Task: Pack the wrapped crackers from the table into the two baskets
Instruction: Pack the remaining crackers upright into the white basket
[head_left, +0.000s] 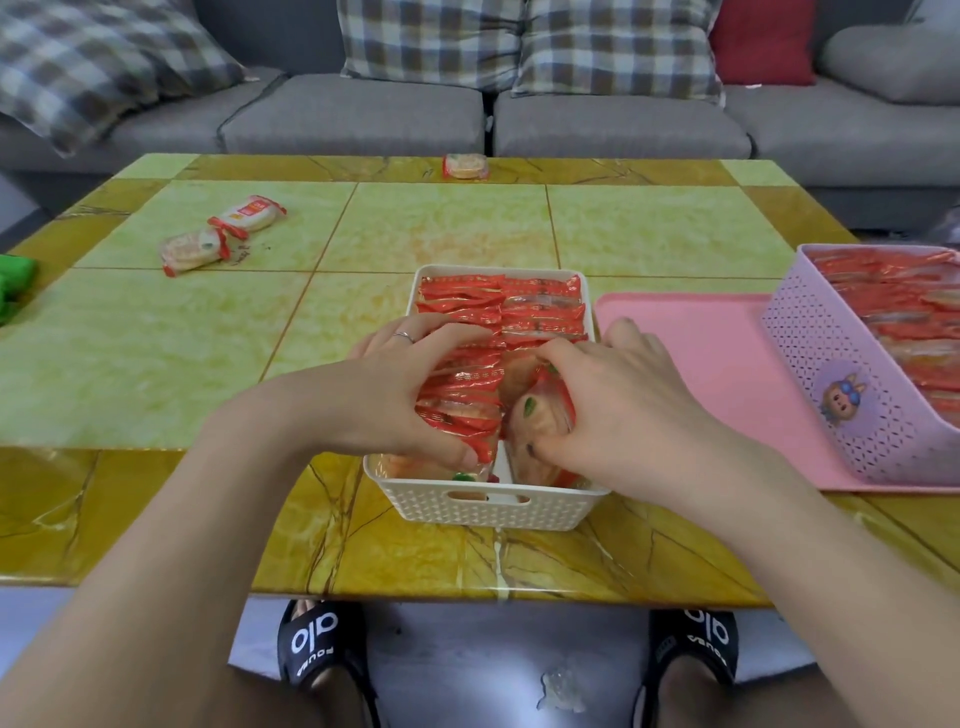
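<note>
Packets stand on edge in two rows inside the white basket (485, 512), long axes across it, so more fit. The left row is gripped and pressed back by the left hand (410, 384), apparently making room. A wrapped cracker (537, 421) is grasped by the right hand (618, 400), tilted, at the basket's near right.

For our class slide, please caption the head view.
Both hands, left hand and right hand, tuck wrapped crackers into the white basket; three packs remain on the table.
</note>
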